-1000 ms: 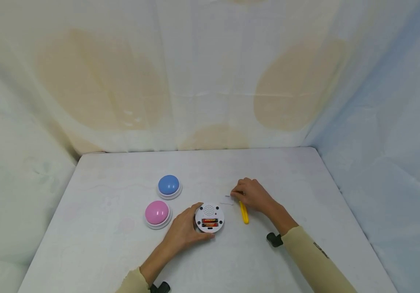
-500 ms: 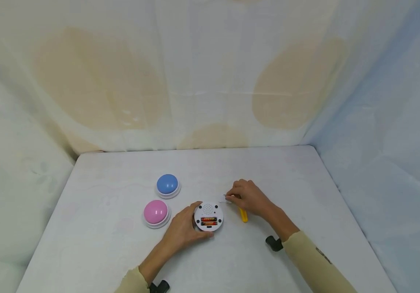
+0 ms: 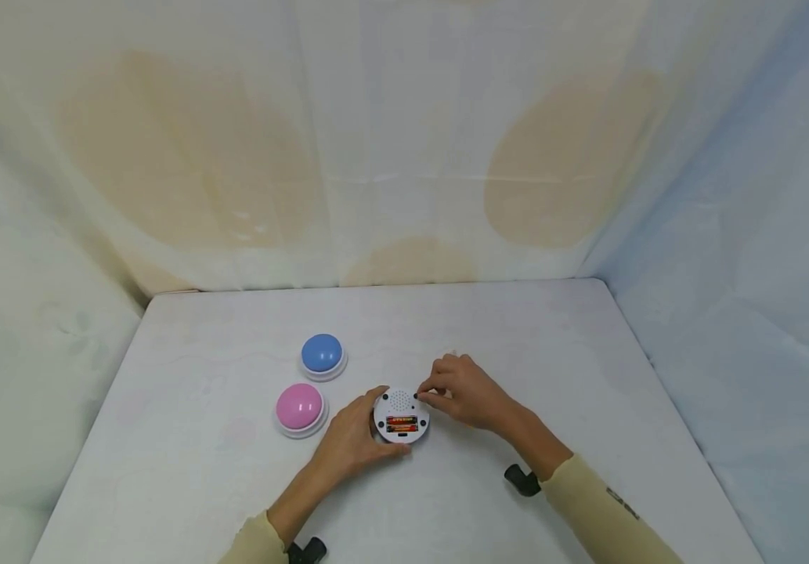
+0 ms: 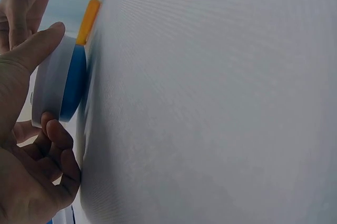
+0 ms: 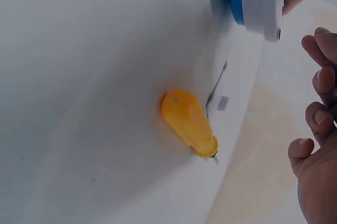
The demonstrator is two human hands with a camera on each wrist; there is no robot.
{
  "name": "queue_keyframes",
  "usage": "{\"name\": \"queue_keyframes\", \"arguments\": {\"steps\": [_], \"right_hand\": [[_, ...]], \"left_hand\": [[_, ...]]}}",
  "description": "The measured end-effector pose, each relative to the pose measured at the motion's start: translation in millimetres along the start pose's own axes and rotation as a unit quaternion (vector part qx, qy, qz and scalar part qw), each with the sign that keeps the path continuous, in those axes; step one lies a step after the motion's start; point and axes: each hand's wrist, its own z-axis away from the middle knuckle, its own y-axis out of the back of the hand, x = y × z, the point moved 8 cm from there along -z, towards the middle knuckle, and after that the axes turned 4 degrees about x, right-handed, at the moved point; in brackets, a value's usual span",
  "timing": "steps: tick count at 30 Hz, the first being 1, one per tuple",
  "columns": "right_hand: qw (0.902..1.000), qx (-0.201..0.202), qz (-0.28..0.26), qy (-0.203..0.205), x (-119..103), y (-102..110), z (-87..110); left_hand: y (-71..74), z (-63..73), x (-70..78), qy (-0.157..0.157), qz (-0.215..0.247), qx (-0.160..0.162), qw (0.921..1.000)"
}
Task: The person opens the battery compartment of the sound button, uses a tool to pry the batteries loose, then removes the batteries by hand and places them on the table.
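From where I stand, the right hand [image 3: 467,392] has its thumb and index finger drawn together just beside the rim of an upturned push-button with a round white plastic base [image 3: 400,409]; whether anything tiny is pinched there I can't tell. The left hand [image 3: 355,439] grips that base, thumb on the near side and fingers curved round the far side, probably to steady it, since its blue dome [image 4: 73,84] faces down and would likely rock. Lying this way, its underside shows two red-and-black cylindrical batteries [image 3: 402,421] and four dark corner spots. Under the right hand lie one yellow plastic tool handle [image 5: 187,119], one thin dark rod [image 5: 216,84] and one small flat grey piece [image 5: 222,103]. Farther left, two more white-based buttons sit dome up, one blue [image 3: 323,352], one pink [image 3: 299,406], perhaps set aside for working room: three buttons altogether.
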Motion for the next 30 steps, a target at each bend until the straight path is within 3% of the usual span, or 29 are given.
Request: {"name": "queue_keyframes", "arguments": {"steps": [6, 19, 25, 30], "right_hand": [[1.0, -0.002, -0.006, 0.001, -6.0, -2.6, 3.2], [0.9963, -0.032, 0.014, -0.079, 15.3, -8.9, 18.4], [0.9937, -0.02, 0.026, -0.107, 26.3, -6.2, 28.0], [0.9867, 0.004, 0.039, -0.158, 38.7, -3.6, 38.0]], "left_hand": [[-1.1, -0.2, -1.2, 0.003, 0.001, 0.0, 1.0], [0.1, -0.5, -1.7, 0.007, 0.002, 0.002, 1.0], [-0.5, 0.2, -2.1, 0.011, -0.001, 0.001, 0.9999], [0.0, 0.3, -1.2, 0.012, -0.001, 0.002, 0.9999]]}}
